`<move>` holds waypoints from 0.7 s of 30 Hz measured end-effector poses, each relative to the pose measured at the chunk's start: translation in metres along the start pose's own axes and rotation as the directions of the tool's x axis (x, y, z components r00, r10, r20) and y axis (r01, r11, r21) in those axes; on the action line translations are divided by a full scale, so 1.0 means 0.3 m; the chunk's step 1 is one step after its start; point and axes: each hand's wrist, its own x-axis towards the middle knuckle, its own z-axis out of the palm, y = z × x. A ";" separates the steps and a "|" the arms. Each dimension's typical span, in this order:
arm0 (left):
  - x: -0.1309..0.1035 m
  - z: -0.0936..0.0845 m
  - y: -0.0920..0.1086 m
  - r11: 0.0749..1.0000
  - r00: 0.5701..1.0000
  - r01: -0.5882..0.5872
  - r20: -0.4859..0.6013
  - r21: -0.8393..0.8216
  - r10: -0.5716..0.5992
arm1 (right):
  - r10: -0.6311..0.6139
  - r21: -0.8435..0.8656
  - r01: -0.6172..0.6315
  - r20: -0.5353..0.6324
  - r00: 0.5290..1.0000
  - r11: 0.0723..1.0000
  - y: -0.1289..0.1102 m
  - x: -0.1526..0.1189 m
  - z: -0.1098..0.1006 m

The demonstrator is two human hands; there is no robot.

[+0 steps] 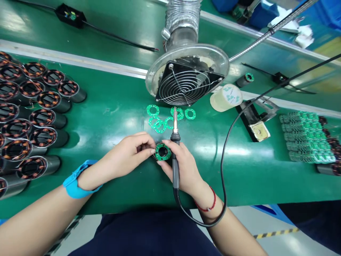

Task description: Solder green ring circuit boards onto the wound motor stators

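A green ring-shaped circuit board [163, 152] lies on top of a dark round part, low in the middle of the bench. My left hand [133, 153] pinches at the left edge of this part, its thumb and fingers together. From the right, my right hand [183, 163] steadies the same part with its thumb and a finger, while a soldering iron [175, 156] rests in its grip, tip pointing away from me. Just beyond the hands, several loose green ring boards [159, 126] lie on the green bench [117, 106].
A fume extractor with a fan [183, 87] overhangs the middle. Rows of motor stators [37, 167] stand at the left. To the right are a solder wire roll [226, 97], an iron stand [250, 124] and stacked green boards [306, 137]. The iron's cable [225, 160] loops over my right forearm.
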 end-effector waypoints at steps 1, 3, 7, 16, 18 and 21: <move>0.003 0.009 0.000 0.998 0.999 0.035 -0.008 -0.047 -0.035 | -0.020 -0.006 0.020 0.002 1.000 1.000 -0.002 0.002 -0.002; 0.008 0.024 -0.001 0.988 0.996 0.087 -0.007 -0.125 -0.088 | -0.080 -0.005 0.080 -0.006 0.997 0.997 -0.009 0.006 -0.009; 0.004 0.032 -0.007 0.977 0.994 0.111 0.007 -0.185 -0.112 | -0.181 -0.010 0.181 -0.028 0.983 0.983 -0.020 0.012 -0.022; -0.002 0.030 0.023 1.000 0.993 0.003 -0.118 0.020 0.000 | -0.060 0.132 0.085 -0.181 0.982 0.988 -0.027 0.001 -0.032; -0.001 0.033 0.024 0.998 0.990 -0.020 -0.137 0.068 0.029 | 0.013 0.221 0.048 -0.266 0.964 0.974 -0.025 -0.013 -0.033; -0.002 0.036 0.019 0.993 0.986 -0.045 -0.153 0.108 0.061 | 0.084 0.353 0.053 -0.362 0.928 0.934 -0.018 -0.036 -0.033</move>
